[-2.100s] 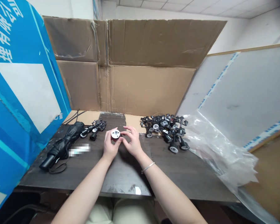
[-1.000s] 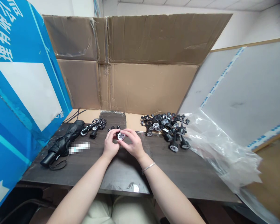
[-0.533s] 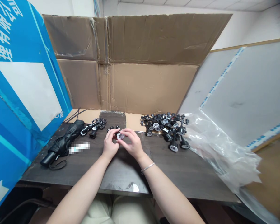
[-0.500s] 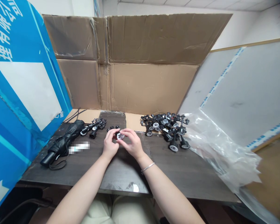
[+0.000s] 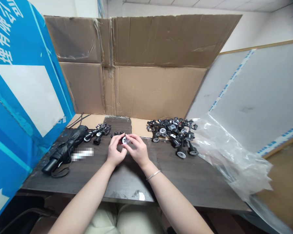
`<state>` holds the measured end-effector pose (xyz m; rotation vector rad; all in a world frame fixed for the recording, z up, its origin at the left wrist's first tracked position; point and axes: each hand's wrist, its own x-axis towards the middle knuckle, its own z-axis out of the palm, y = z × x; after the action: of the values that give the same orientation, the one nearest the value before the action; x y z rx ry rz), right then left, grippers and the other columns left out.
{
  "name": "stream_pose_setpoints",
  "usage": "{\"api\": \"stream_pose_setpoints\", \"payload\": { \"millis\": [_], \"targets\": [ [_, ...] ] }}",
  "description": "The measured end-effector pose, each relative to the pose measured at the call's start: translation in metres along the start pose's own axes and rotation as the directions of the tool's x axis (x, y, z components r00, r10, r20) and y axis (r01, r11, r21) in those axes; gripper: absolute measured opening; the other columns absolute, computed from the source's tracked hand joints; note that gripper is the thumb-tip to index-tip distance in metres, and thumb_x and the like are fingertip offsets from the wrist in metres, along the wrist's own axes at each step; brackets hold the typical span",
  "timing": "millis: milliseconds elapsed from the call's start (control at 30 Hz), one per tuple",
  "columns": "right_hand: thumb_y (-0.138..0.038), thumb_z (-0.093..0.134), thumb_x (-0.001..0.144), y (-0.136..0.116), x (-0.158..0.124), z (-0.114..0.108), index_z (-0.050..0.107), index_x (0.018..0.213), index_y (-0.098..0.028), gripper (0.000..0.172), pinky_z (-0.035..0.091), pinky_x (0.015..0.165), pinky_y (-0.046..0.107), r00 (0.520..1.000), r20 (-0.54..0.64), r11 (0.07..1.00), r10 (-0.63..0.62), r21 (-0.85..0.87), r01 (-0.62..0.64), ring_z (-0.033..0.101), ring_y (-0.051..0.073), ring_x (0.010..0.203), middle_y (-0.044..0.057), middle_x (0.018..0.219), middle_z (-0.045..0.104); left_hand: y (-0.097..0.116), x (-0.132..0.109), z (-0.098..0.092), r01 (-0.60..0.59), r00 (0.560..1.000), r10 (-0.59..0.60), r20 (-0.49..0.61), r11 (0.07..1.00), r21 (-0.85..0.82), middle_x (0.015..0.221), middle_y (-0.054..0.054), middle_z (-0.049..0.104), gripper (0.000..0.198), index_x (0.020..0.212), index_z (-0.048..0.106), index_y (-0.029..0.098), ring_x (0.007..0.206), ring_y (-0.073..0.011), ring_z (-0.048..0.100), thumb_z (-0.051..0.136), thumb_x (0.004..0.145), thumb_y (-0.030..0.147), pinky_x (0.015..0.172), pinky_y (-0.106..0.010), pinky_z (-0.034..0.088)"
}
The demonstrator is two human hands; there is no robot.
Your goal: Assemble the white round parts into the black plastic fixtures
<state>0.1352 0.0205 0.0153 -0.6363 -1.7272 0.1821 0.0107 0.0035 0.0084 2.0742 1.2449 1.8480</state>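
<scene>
Both my hands meet over the middle of the dark table [image 5: 185, 182]. My left hand [image 5: 114, 152] and my right hand [image 5: 137, 150] pinch one small black part with a silver round face [image 5: 124, 140] between their fingertips. The black end of that part sticks out toward the cardboard behind. A pile of similar black and silver parts [image 5: 174, 133] lies to the right of my right hand. A few more such parts [image 5: 97, 133] lie to the left, beyond my left hand.
A folded black umbrella [image 5: 64, 150] lies at the left of the table. A blue board [image 5: 19, 84] stands on the left, cardboard walls [image 5: 148, 84] at the back, grey panels [image 5: 254, 97] on the right. A crumpled clear plastic bag [image 5: 231, 159] covers the table's right end.
The silver-faced part was held up facing me, then turned and lowered between both hands' fingertips. The hands have shifted slightly away from me. The piles have not moved.
</scene>
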Motion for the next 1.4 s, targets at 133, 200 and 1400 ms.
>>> {"api": "stream_pose_setpoints", "payload": {
  "millis": [133, 200, 1400],
  "targets": [
    [-0.024, 0.058, 0.078, 0.000, -0.001, 0.002, 0.061, 0.107, -0.022, 0.029, 0.053, 0.078, 0.032, 0.999, 0.018, 0.999, 0.041, 0.031, -0.041, 0.058, 0.018, 0.092, 0.009, 0.099, 0.060, 0.000, 0.002, -0.003, 0.028, 1.000, -0.029, -0.010, 0.997, -0.078, 0.100, -0.009, 0.056, 0.031, 0.106, 0.057, 0.017, 0.091, -0.0180, 0.057, 0.045, 0.077, 0.018, 0.076, -0.031, 0.051],
    [-0.023, 0.057, 0.078, -0.001, -0.002, 0.003, 0.061, 0.107, -0.022, 0.029, 0.054, 0.075, 0.031, 0.998, 0.021, 0.997, 0.054, 0.049, -0.055, 0.059, 0.018, 0.089, 0.009, 0.099, 0.060, 0.000, 0.003, -0.003, 0.061, 0.997, -0.063, -0.040, 0.997, -0.053, 0.096, -0.008, 0.058, 0.025, 0.101, 0.059, 0.017, 0.089, -0.0176, 0.057, 0.046, 0.080, 0.023, 0.075, -0.031, 0.051],
    [-0.043, 0.041, 0.085, 0.014, -0.012, 0.012, 0.054, 0.112, -0.016, 0.041, 0.048, 0.053, 0.026, 0.814, 0.440, 0.763, 0.379, 0.349, -0.544, 0.056, 0.012, 0.047, -0.003, 0.050, 0.056, 0.002, 0.001, 0.001, 0.078, 0.995, -0.073, -0.072, 0.995, 0.066, 0.092, -0.007, 0.067, 0.029, 0.092, 0.062, 0.016, 0.087, -0.0155, 0.063, 0.035, 0.089, 0.027, 0.078, -0.029, 0.051]
  ]
}}
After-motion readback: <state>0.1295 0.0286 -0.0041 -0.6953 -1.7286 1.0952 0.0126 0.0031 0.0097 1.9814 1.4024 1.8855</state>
